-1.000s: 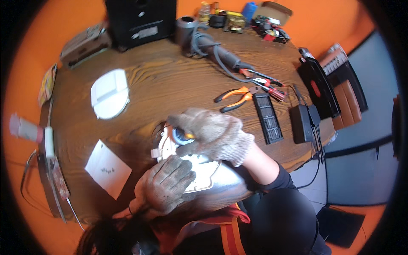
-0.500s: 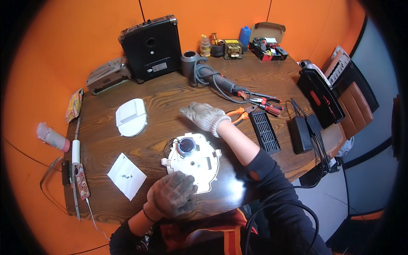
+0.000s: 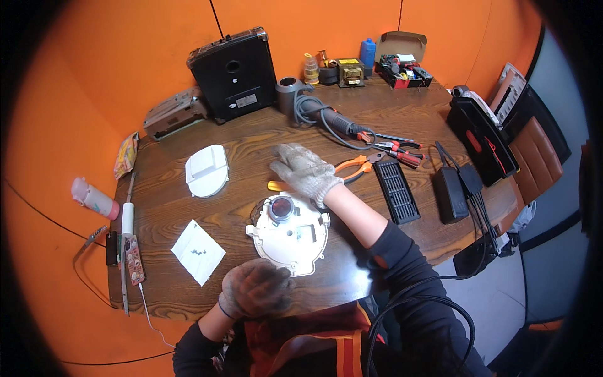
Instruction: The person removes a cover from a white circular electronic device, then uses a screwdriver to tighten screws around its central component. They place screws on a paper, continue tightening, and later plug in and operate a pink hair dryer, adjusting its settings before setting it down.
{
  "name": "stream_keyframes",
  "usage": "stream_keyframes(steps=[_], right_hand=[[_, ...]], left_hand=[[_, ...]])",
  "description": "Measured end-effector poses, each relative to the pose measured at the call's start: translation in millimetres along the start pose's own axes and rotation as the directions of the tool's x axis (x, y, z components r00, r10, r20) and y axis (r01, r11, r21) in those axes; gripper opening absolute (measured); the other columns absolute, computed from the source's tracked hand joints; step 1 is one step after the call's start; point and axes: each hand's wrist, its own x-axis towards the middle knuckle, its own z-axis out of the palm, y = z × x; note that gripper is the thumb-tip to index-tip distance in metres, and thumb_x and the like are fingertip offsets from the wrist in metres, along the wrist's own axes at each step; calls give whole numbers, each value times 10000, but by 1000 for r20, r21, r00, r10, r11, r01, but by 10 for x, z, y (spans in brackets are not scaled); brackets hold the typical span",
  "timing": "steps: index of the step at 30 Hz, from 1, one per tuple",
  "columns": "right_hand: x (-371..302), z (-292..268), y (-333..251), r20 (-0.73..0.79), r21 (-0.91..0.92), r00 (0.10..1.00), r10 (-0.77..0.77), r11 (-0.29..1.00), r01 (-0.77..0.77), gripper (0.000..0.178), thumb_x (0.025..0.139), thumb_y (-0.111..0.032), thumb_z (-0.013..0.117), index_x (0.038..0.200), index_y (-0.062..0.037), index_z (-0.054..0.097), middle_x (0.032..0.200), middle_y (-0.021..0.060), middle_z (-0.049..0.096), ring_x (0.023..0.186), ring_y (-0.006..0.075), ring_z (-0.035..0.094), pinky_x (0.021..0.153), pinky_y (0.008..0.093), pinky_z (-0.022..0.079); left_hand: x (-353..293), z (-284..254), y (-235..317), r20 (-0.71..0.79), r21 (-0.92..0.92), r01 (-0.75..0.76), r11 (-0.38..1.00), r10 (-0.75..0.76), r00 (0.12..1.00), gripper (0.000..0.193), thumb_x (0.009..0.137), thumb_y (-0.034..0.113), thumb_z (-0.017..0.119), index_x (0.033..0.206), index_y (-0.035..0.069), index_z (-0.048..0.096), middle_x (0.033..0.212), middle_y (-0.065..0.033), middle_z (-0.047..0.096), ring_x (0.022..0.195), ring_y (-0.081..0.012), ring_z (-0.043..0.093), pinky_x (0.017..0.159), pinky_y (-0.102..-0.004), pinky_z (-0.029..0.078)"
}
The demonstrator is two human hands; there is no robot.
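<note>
Head view, looking down at a brown wooden desk (image 3: 151, 210). A round white housing (image 3: 292, 248) lies near the centre, approx. flat, w/ a dark round part (image 3: 282, 208) set in its far L area & clips at the sides.

2 gloved hands are in view. R hand (image 3: 304, 171) is just beyond the housing, palm down, fingers stretched out straight & held together, pointing L. A yellow-orange handle (image 3: 277, 186) pokes out by its near side; can't tell if they touch. L hand (image 3: 257, 289) is at the housing's near L edge, fingers loosely bent; can't tell if it grips or touches anything.

To the L: a white sheet of paper (image 3: 200, 269) w/ a few small dark bits (image 3: 198, 252) on it; farther off, a white cover (image 3: 208, 171). R of the R hand: orange-handled pliers (image 3: 358, 164), then a black slotted tray (image 3: 397, 192) & a black power adapter (image 3: 451, 198).

Far side: a grey tool (image 3: 328, 117) w/ coiled cord, a black boxy unit (image 3: 233, 75), an open box of parts (image 3: 404, 68); far R, a black toolbox (image 3: 480, 139).
</note>
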Motion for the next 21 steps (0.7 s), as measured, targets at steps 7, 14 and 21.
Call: stream_keyframes(steps=[7, 14, 21], right_hand=[[-486, -229, -636, -245, 502, 916, -318, 767, 400, 451, 861, -281, 575, 1199, 9, 504, 1141, 197, 556, 1060, 309, 547, 909, 387, 449], [-852, 340, -908, -334, 393, 742, -582, 629, 671, 395, 872, -138, 522, 1234, 2, 447, 1160, 148, 538, 1070, 253, 535, 942, 327, 420], [-783, 528, -1120, -540, 382, 606, -585, 471, 795, 358, 899, -140, 472, 1225, 9, 456, 1139, 149, 544, 1049, 259, 531, 941, 325, 413]], left_hand=[[28, -71, 297, -278, 850, -412, 329, 943, 181, 566, 815, 357, 602, 1240, 7, 470, 1013, -102, 568, 982, -260, 543, 874, -376, 448], [152, -75, 819, -802, -241, -847, 473, 394, 448, 465, 928, 306, 477, 1262, -12, 416, 1058, -112, 579, 979, -229, 571, 906, -354, 455], [390, -399, 1089, -651, -740, -649, 175, 53, 757, 345, 917, 367, 502, 1070, 59, 516, 796, -6, 521, 681, -142, 508, 598, -275, 455]])
